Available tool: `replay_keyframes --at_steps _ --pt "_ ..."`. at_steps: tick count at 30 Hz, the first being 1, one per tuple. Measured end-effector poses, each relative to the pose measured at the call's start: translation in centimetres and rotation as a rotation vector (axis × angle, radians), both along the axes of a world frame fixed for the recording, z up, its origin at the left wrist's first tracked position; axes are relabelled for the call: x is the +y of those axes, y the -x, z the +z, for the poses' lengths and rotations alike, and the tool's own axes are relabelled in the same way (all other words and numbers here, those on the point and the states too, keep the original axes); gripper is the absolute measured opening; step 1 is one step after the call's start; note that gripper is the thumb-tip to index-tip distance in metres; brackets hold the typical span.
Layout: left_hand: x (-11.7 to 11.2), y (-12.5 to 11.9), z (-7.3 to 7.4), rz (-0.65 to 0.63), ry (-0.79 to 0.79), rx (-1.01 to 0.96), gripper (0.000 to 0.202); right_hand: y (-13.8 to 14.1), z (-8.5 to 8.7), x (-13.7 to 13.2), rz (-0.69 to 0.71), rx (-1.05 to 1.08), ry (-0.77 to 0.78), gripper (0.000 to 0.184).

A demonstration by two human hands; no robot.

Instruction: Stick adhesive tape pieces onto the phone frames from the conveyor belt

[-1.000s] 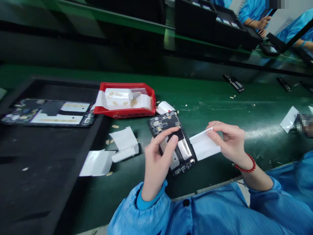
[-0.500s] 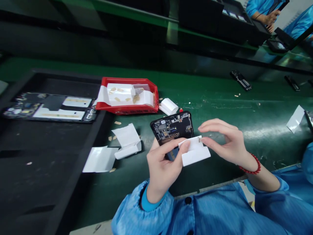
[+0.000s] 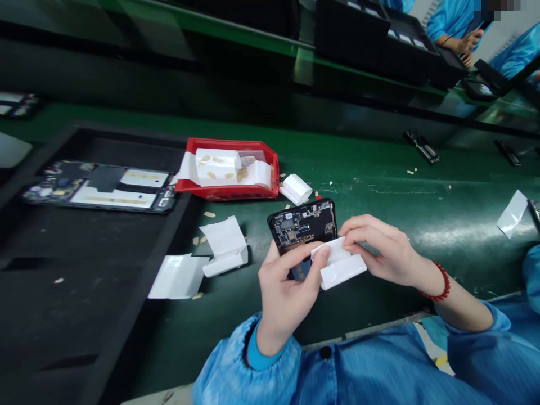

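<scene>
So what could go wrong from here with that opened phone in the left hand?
The left hand holds both the opened phone and the white sheet, so one might slip. The phone's circuit board is exposed, so a careless touch could harm it. Tan scraps lie loose on the green bench and might stick to it.

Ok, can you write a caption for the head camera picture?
The left hand holds an opened black phone and a folded white paper sheet; the right hand touches the sheet.
</scene>
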State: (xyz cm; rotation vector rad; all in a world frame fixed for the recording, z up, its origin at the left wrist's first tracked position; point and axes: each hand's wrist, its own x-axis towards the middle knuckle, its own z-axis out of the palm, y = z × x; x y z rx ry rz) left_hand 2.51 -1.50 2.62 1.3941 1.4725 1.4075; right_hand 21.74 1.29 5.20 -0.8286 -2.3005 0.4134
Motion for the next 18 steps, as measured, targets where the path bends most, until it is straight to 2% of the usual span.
replay_keyframes --at_steps 6,9,12,15,16,18 --pt "0.0 0.0 0.1 0.021 0.002 -0.034 0.011 0.1 0.7 -0.3 -0.006 0.178 0.192 0.011" --pt "0.0 0.0 -0.2 0.048 0.022 -0.063 0.012 0.1 1.0 -0.5 -0.054 0.299 0.308 0.011" --pt "0.1 0.1 -0.6 0.118 0.066 -0.08 0.013 0.6 1.2 0.0 -0.108 0.451 0.423 0.016" --pt "0.3 0.4 -0.9 0.19 0.087 -0.107 0.017 1.8 0.9 0.8 -0.078 0.537 0.498 0.016" --pt "0.3 0.5 -0.9 0.207 0.092 -0.12 0.018 2.2 0.7 1.0 -0.065 0.548 0.525 0.018" --pt "0.3 0.5 -1.0 0.24 0.096 -0.142 0.019 3.2 0.2 1.2 -0.045 0.557 0.591 0.036"
